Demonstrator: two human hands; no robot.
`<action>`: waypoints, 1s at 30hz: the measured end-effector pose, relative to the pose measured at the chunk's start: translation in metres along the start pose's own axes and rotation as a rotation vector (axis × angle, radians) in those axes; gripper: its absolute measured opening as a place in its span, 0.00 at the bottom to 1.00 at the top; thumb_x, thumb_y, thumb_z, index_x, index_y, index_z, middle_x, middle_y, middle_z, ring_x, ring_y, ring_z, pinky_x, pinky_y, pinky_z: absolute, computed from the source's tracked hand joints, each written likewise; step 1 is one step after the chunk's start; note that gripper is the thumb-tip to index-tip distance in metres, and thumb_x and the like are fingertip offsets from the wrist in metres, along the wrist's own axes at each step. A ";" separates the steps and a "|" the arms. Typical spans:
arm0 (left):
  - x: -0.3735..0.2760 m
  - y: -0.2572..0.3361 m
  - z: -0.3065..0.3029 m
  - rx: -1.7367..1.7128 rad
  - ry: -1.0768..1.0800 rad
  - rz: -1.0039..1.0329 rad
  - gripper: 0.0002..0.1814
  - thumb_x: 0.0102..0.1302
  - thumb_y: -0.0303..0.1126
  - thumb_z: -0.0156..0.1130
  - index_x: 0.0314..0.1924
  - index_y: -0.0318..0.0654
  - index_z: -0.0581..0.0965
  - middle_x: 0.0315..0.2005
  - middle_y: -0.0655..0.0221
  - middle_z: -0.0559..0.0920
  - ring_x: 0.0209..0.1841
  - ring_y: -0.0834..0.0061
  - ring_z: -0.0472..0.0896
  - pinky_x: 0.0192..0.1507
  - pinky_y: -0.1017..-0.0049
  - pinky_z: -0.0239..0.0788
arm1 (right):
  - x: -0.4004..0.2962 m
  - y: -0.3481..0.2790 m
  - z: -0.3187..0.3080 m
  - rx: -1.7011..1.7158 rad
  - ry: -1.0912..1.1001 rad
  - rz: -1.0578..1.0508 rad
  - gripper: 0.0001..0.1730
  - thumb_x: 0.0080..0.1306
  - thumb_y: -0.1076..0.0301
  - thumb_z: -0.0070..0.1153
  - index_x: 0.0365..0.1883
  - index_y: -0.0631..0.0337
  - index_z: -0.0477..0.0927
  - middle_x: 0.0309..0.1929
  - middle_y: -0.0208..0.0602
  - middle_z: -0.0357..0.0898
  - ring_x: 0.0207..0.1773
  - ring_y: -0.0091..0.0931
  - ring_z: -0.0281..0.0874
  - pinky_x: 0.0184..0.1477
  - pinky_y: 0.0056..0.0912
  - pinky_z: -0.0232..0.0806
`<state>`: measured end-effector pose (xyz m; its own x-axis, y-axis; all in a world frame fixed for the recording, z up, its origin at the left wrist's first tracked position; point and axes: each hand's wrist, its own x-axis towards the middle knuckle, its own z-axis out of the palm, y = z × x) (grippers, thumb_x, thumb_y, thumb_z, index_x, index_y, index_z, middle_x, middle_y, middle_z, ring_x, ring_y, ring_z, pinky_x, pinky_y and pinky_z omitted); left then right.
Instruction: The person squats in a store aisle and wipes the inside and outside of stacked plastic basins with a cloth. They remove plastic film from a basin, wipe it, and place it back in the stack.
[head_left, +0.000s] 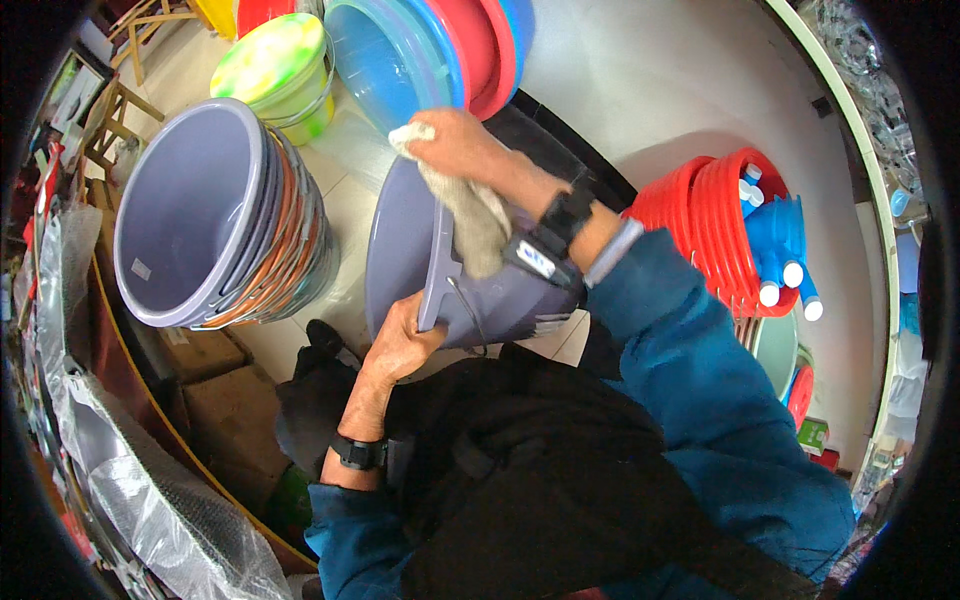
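Note:
A purple-grey plastic bucket (525, 315) lies tilted in front of my body, its mouth towards the left. My left hand (405, 341) grips the near part of its rim, with the thumb on one side and the fingers on the other. A thin metal bail handle (469, 307) hangs along the bucket's outer wall. My right hand (457, 146) holds a beige cloth (469, 221) over the far part of the rim, and the cloth drapes down across the bucket's outside. Part of the rim is hidden behind the hand and cloth.
Nested purple-grey buckets (180, 210) with wire handles stand at left. Behind are a yellow-green bucket (300, 105) and blue and red basins (390, 67). Stacked red buckets (697, 210) holding blue tubes (776, 232) stand right. Bubble wrap (150, 502) covers an edge lower left.

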<state>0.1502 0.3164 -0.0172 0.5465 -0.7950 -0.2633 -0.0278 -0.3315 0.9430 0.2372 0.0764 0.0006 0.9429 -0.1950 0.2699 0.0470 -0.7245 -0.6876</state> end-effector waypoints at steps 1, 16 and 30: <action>0.000 0.000 0.001 -0.015 -0.010 0.023 0.14 0.51 0.21 0.51 0.40 0.30 0.74 0.22 0.74 0.68 0.28 0.81 0.65 0.31 0.77 0.61 | 0.006 0.007 -0.002 -0.006 -0.044 0.119 0.13 0.55 0.67 0.61 0.38 0.62 0.83 0.30 0.50 0.80 0.30 0.44 0.78 0.41 0.44 0.71; 0.011 -0.008 0.007 0.015 0.114 -0.015 0.20 0.49 0.19 0.52 0.45 0.31 0.76 0.25 0.64 0.79 0.31 0.78 0.75 0.38 0.72 0.70 | -0.123 -0.070 0.019 -0.203 0.211 -0.102 0.23 0.53 0.68 0.61 0.50 0.56 0.79 0.60 0.58 0.67 0.62 0.51 0.65 0.59 0.47 0.65; 0.013 -0.026 0.010 0.475 -0.119 0.163 0.21 0.46 0.22 0.61 0.44 0.36 0.76 0.31 0.47 0.80 0.39 0.47 0.79 0.41 0.58 0.71 | -0.072 0.058 -0.030 0.557 0.215 0.663 0.24 0.48 0.85 0.56 0.46 0.62 0.80 0.39 0.37 0.80 0.40 0.28 0.79 0.41 0.30 0.72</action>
<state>0.1501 0.3094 -0.0473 0.4049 -0.8988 -0.1679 -0.4971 -0.3706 0.7846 0.1623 0.0283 -0.0383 0.7535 -0.6202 -0.2180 -0.2801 -0.0028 -0.9600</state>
